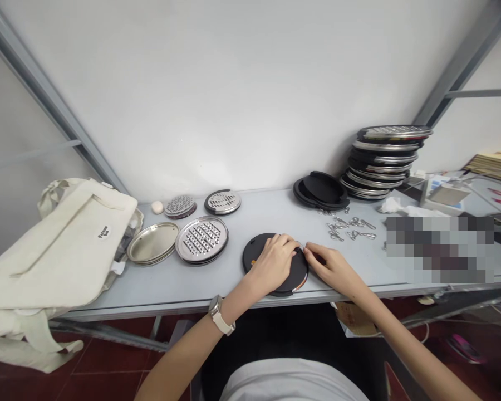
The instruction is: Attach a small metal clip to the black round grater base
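A black round disc (259, 253) lies flat near the front edge of the grey table (179, 284). My left hand (273, 262) rests on top of it with fingers curled down over the disc, pressing it. My right hand (332, 267) sits at the disc's right rim, fingers pinched together on a small metal piece I cannot make out. A watch with a white strap is on my left wrist.
Perforated metal discs (201, 239) and a plain metal plate (152, 243) lie to the left, beside a cream cloth bag (62, 245). Loose metal hooks (350, 227), black lids (321, 190) and a tall stack of discs (384, 161) stand at the right back.
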`<state>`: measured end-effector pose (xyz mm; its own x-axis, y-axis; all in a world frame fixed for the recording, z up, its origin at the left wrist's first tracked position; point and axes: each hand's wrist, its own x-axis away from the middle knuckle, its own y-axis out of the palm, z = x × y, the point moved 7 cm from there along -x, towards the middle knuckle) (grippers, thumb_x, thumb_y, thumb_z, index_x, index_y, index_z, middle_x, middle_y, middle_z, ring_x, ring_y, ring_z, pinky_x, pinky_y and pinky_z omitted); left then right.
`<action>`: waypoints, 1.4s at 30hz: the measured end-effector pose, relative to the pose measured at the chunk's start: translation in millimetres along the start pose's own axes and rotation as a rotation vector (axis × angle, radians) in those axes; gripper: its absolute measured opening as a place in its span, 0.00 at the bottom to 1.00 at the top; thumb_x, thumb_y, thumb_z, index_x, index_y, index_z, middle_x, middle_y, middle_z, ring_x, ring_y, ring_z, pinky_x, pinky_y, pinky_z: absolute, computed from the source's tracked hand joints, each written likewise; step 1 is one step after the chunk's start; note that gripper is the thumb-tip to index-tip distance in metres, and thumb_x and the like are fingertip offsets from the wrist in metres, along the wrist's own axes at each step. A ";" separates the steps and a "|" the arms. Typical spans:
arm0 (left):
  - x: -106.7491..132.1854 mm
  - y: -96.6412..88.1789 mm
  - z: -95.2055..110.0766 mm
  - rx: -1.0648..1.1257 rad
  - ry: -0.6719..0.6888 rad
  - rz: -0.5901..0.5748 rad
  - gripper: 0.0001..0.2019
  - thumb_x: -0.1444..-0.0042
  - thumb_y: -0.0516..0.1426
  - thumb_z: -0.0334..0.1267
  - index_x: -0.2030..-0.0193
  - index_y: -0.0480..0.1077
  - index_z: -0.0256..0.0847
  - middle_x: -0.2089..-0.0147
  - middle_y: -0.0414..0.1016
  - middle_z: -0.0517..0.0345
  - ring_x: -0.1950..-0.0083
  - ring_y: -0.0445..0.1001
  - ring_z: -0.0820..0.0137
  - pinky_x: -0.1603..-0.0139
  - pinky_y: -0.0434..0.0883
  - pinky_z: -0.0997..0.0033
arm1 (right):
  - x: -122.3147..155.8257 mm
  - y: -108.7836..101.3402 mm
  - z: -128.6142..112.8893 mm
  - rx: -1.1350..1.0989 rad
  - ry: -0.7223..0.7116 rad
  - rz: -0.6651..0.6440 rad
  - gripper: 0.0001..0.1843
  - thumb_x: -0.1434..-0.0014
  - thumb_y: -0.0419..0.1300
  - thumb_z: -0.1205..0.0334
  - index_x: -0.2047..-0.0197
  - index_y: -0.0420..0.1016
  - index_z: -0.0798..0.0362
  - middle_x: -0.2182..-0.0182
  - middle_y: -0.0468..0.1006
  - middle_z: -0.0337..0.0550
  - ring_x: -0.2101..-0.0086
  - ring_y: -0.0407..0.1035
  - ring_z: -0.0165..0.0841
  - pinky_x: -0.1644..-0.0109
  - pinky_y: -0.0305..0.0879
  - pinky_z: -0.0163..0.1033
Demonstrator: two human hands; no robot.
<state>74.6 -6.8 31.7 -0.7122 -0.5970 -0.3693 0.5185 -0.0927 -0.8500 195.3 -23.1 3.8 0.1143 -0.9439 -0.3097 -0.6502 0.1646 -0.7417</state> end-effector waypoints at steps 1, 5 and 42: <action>0.0 0.1 -0.1 -0.001 0.000 0.002 0.13 0.34 0.45 0.29 0.49 0.66 0.41 0.52 0.68 0.54 0.49 0.66 0.65 0.48 0.65 0.64 | 0.3 -0.1 0.4 -0.004 0.005 -0.001 0.16 0.35 0.46 0.59 0.75 0.56 0.50 0.81 0.61 0.32 0.78 0.58 0.29 0.73 0.54 0.34; 0.2 0.3 0.2 0.005 0.002 0.002 0.13 0.34 0.45 0.29 0.49 0.66 0.40 0.52 0.68 0.54 0.49 0.66 0.66 0.47 0.65 0.64 | 0.8 0.0 0.8 -0.017 0.013 -0.006 0.17 0.34 0.45 0.57 0.75 0.55 0.50 0.81 0.60 0.32 0.78 0.57 0.28 0.73 0.53 0.34; 0.0 -0.9 -0.2 0.051 -0.021 -0.001 0.12 0.34 0.46 0.29 0.50 0.66 0.41 0.53 0.66 0.53 0.49 0.66 0.66 0.46 0.65 0.63 | 1.5 -2.0 -0.3 -0.015 0.004 0.022 0.17 0.33 0.45 0.57 0.73 0.58 0.50 0.80 0.63 0.34 0.77 0.60 0.29 0.71 0.55 0.34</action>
<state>74.1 -6.5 32.4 -0.7027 -0.6136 -0.3601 0.5418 -0.1335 -0.8299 196.5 -25.0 5.0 0.0967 -0.9413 -0.3235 -0.6638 0.1812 -0.7256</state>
